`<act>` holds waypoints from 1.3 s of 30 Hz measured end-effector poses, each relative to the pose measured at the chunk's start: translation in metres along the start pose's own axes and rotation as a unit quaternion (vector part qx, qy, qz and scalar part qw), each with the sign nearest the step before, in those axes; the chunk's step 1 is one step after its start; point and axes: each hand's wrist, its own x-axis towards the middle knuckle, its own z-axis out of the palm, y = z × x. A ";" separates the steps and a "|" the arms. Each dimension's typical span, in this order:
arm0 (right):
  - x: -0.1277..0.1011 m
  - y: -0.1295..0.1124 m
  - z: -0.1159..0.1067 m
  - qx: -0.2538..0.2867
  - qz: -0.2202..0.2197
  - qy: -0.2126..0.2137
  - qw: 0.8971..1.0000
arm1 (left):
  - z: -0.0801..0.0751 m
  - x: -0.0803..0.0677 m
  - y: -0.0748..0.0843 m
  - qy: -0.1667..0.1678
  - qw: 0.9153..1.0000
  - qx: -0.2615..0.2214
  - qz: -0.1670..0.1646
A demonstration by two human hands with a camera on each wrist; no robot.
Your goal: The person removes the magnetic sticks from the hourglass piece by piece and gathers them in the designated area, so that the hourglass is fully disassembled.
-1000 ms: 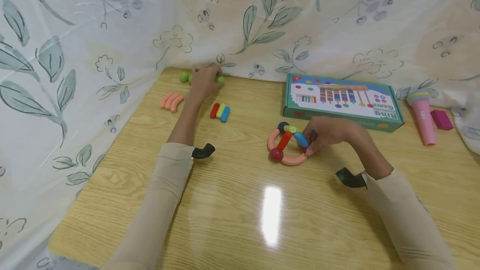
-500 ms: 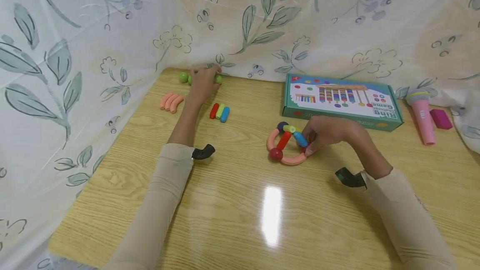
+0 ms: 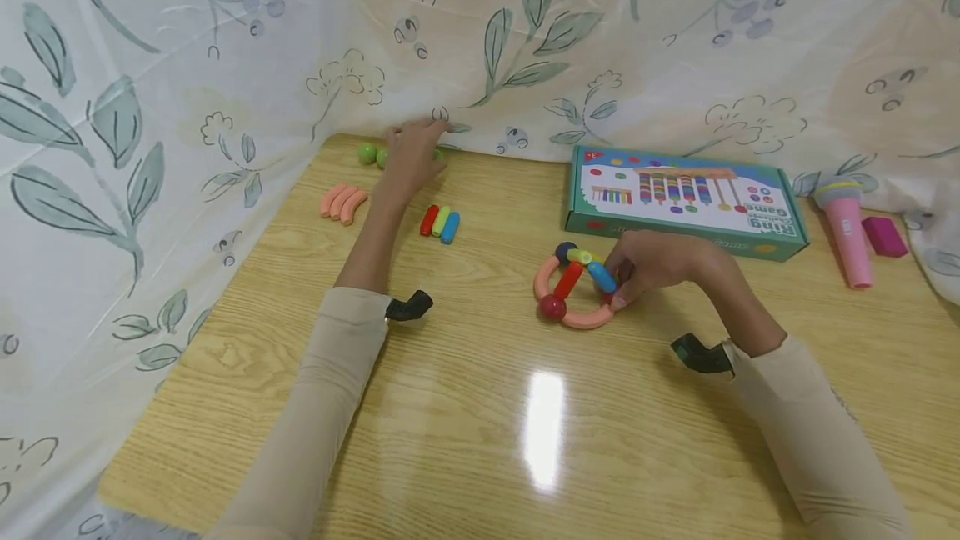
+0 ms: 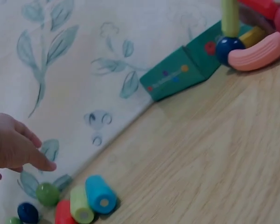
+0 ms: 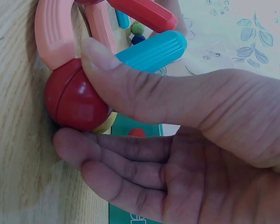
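Observation:
At the back left of the table, my left hand (image 3: 412, 158) hovers with loosely extended fingers over a row of small balls. The left wrist view shows a green ball (image 4: 47, 194) and a dark blue ball (image 4: 28, 213) below the fingertips, with a gap between. My right hand (image 3: 656, 261) pinches a red ball (image 5: 77, 95) between thumb and fingers. That ball is one corner of a rod-and-ball toy frame, with pink curved rods (image 3: 587, 319) as its ring. A red rod (image 3: 568, 280) and a blue rod (image 3: 602, 277) lean up to its top.
Short red, yellow-green and blue rods (image 3: 450, 227) lie side by side near the left forearm. Pink curved rods (image 3: 344, 203) are farther left. A green game box (image 3: 686, 198) stands behind the frame; a pink toy microphone (image 3: 846, 232) and magenta block (image 3: 885, 237) lie right. Patterned cloth hangs behind.
My left hand has lifted slightly off the balls, its fingers straighter, uncovering more of the row. The right hand and the toy frame have stayed in place.

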 end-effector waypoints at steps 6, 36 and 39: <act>0.000 0.000 -0.001 -0.013 0.007 -0.005 1.000 | -0.007 -0.001 0.035 -0.025 0.998 -0.009 0.062; 0.001 0.002 0.001 -0.018 -0.012 -0.001 1.000 | -0.001 -0.049 0.171 -0.295 0.876 -0.149 0.351; 0.002 0.004 0.001 -0.015 -0.012 0.001 1.000 | 0.001 -0.049 0.172 -0.290 0.879 -0.143 0.349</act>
